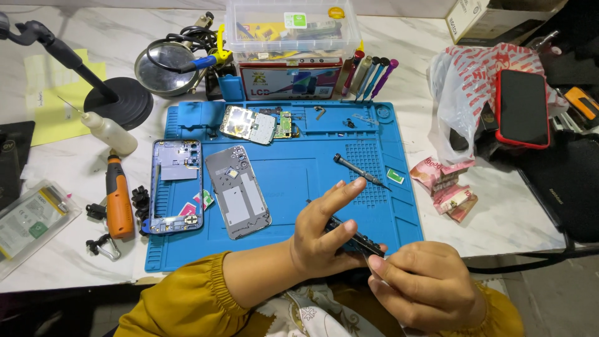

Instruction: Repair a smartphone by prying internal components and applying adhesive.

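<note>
The left hand (324, 234) holds a dark phone part (354, 241) over the near edge of the blue work mat (293, 171), thumb and curled fingers clamped on it, the forefinger stretched out straight. The right hand (424, 284), just beside it, pinches a thin pale tool (376, 267) against the part's end. A screwdriver (360, 171) lies near the mat's right edge; a phone frame (176, 185) and a grey back cover (238, 191) lie toward its left edge.

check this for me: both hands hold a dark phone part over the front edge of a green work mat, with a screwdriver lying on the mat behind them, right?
Not quite: the work mat is blue, not green, as the head view shows. The left hand and right hand do hold the dark phone part over its front edge, the screwdriver lying behind.
</note>
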